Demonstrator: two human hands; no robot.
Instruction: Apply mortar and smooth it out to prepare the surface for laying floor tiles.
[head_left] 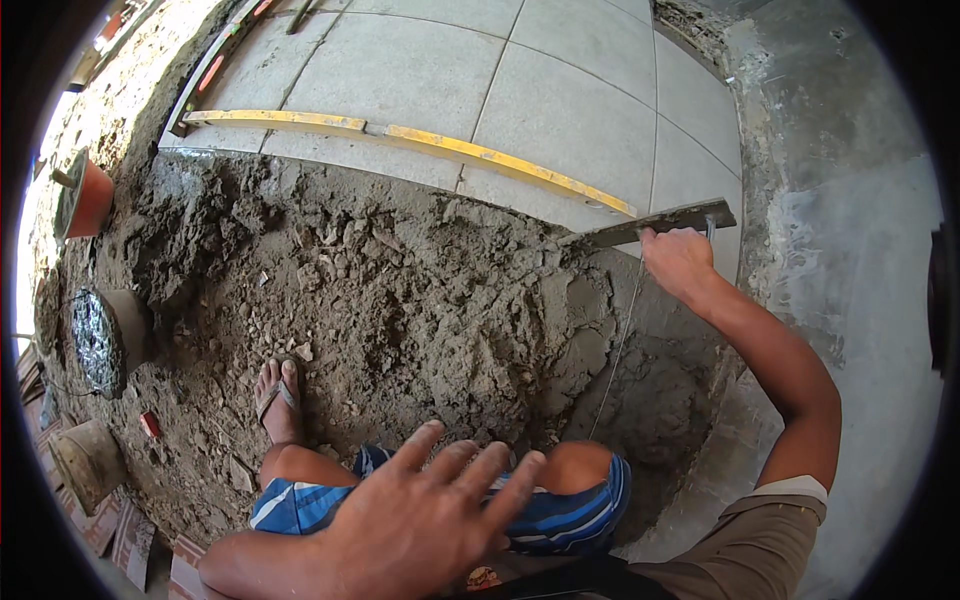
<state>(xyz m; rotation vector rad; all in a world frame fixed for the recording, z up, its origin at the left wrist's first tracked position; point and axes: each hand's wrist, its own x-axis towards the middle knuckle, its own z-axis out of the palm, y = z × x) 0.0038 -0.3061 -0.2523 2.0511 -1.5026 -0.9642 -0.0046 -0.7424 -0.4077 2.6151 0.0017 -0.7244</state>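
Mortar [470, 340], grey-brown and lumpy, spreads across the ground up to the near edge of the tiled floor [400, 70]. A grey wall [860, 250] stands along the right side. On the tiles, a long yellow bar [500, 162] runs beside the near edge, from the left corner toward the right one. A dark bar with red patches [214, 70] lies along the left edge, close to the yellow bar's end. Three buckets stand at the mortar's left side: an orange one [92, 202], a grey one [127, 330] and a dirty pale one [90, 465]. At the tiles' near right corner is a flat metal trowel [690, 216], its left end over the mortar. The person's right hand [680, 262] is closed around its handle. The left hand [430, 505] holds nothing, fingers spread, above the person's knees. A red fragment [150, 425] lies near the pale bucket. A thin string [618, 352] slants below the right hand.
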